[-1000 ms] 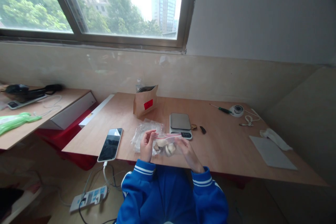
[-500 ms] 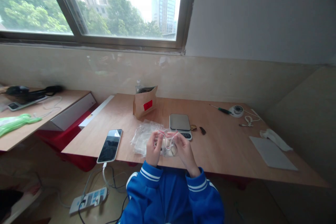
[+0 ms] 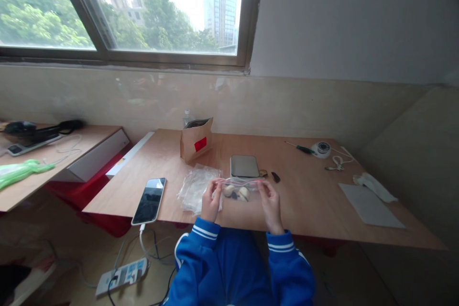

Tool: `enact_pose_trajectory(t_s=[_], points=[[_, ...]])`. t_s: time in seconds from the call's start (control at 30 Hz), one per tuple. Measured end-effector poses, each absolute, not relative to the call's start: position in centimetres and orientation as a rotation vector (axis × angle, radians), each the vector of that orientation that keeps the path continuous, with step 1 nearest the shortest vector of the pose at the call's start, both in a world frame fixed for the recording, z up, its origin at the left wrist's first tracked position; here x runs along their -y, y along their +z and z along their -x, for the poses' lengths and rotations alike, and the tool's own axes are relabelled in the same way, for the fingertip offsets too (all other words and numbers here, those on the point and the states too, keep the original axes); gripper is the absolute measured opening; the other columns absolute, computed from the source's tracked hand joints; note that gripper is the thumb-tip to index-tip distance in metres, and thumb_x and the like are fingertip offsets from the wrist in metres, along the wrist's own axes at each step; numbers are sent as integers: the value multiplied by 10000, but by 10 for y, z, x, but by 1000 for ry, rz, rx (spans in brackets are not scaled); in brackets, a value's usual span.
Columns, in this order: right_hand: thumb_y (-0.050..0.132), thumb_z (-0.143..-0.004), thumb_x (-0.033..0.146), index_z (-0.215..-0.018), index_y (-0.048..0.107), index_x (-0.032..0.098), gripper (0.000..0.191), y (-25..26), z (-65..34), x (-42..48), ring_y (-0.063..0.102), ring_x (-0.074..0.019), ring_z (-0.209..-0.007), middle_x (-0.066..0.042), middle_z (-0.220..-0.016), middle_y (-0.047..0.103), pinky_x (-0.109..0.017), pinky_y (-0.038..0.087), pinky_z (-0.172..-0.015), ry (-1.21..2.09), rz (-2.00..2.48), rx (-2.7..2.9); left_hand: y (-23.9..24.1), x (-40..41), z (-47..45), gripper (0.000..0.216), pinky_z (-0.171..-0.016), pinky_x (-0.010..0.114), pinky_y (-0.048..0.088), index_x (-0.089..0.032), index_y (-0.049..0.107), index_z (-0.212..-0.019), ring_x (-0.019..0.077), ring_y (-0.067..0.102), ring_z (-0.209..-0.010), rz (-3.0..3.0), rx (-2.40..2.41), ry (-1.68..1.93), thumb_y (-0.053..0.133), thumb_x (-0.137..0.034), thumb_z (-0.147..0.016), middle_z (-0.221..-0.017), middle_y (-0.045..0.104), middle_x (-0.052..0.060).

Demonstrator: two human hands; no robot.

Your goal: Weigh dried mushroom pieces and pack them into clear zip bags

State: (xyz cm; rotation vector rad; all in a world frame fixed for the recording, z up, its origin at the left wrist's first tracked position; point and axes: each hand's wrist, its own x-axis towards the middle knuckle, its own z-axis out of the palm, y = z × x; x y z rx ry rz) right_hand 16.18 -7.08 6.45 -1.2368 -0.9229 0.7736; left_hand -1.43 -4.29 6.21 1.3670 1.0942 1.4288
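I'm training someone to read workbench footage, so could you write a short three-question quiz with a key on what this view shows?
1. Multiple choice: what do the left hand and right hand hold between them?
A) a screwdriver
B) a clear zip bag
C) the scale

2. True or false: the paper bag with the red label lies flat on its side.

3. Fill in the missing word: on the left part of the table, a white cable is plugged into the near end of the ____.

Key:
1. B
2. False; the paper bag stands upright.
3. phone
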Motion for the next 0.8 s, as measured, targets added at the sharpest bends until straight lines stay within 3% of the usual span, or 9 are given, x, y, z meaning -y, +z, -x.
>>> enact_pose_trajectory(t_s=[0.2,0.33,0.53,0.8], points=[[626,-764,496,-861,636,178,332,49,-173,75,631,-189,-734,-36,-760,686,-323,490,-733,733,1276,755,51,48,6,254,-789,334,517,-190,567,-950,207,660,-874,-1259,-1004,1373,562,-412,-827,-884,686,54],[629,-758,511,-850,644,174,350,53,-176,78,610,-167,-650,-20,-674,663,-301,491,-684,663,1292,725,59,47,4,216,-851,318,489,-179,620,-882,208,620,-984,-1293,-1010,1406,578,-381,-820,-1014,673,71],[593,-730,609,-810,649,170,450,52,-185,82,664,-248,-802,-84,-786,722,-364,500,-785,739,1355,883,52,39,9,282,-737,276,488,-156,676,-833,172,618,-784,-1245,-1062,1384,618,-426,-774,-790,679,31],[631,-721,569,-836,613,178,407,43,-189,86,675,-252,-798,-81,-792,724,-373,519,-760,783,1343,933,33,35,23,285,-745,276,498,-166,701,-864,176,638,-801,-1316,-1138,1311,641,-423,-754,-834,702,42]])
